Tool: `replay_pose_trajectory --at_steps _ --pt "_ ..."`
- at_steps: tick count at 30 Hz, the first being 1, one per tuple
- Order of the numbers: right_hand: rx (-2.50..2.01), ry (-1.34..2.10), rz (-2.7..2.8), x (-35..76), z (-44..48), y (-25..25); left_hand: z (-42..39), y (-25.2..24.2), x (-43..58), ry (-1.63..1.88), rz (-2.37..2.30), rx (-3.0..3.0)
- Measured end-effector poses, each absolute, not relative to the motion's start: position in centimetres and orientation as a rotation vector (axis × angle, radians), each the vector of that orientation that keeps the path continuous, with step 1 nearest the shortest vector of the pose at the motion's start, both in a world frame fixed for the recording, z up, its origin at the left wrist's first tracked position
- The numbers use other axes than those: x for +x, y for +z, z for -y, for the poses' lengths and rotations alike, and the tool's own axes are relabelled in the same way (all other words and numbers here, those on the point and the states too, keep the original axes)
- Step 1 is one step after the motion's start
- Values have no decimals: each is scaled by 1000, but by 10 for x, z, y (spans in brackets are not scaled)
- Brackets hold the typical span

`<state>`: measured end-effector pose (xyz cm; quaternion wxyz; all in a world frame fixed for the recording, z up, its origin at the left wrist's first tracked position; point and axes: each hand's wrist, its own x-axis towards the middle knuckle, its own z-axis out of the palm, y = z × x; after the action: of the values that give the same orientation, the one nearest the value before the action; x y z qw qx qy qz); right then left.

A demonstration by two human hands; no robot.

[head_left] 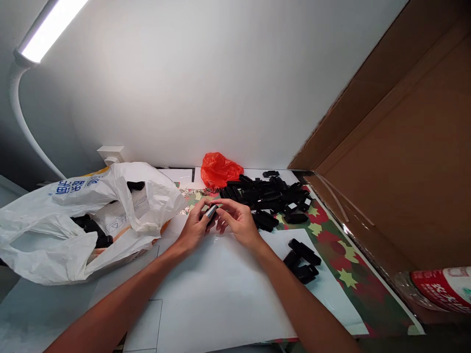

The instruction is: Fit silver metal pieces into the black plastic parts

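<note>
My left hand (196,225) is closed around a small black piece with a shiny silver face (211,212), held just above the white sheet (217,289). From the other side my right hand (239,220) meets it, thumb and fingertips bent in at the piece's upper end. Whether those fingertips pinch something small of their own is hidden. Behind the hands lies a heap of black plastic parts (272,193). Small shiny metal bits (200,192) are scattered on the table just beyond my left hand.
A white plastic bag (154,196) with black parts inside stands at the left. At the back is a crumpled red bag (221,169). Several black parts (303,260) lie right of my right forearm. Cardboard (397,147) walls the right side, near a red-labelled bottle (437,289). A lamp (51,29) shines overhead.
</note>
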<state>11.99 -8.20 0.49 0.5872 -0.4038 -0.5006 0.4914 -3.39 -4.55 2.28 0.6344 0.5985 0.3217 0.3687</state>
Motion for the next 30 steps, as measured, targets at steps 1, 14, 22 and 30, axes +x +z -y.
replay_pose_trajectory --at_steps 1,14,22,30 --pt "-940 1149 1167 120 82 5 45 23 -34 839 -733 1368" --pt "-939 1176 1155 120 82 5 44 19 -34 827 -738 1356" --pt "-935 1176 1155 121 82 3 44 19 -34 817 -741 1349" --pt "-943 1182 1150 120 82 5 44 20 -34 834 -731 1356"
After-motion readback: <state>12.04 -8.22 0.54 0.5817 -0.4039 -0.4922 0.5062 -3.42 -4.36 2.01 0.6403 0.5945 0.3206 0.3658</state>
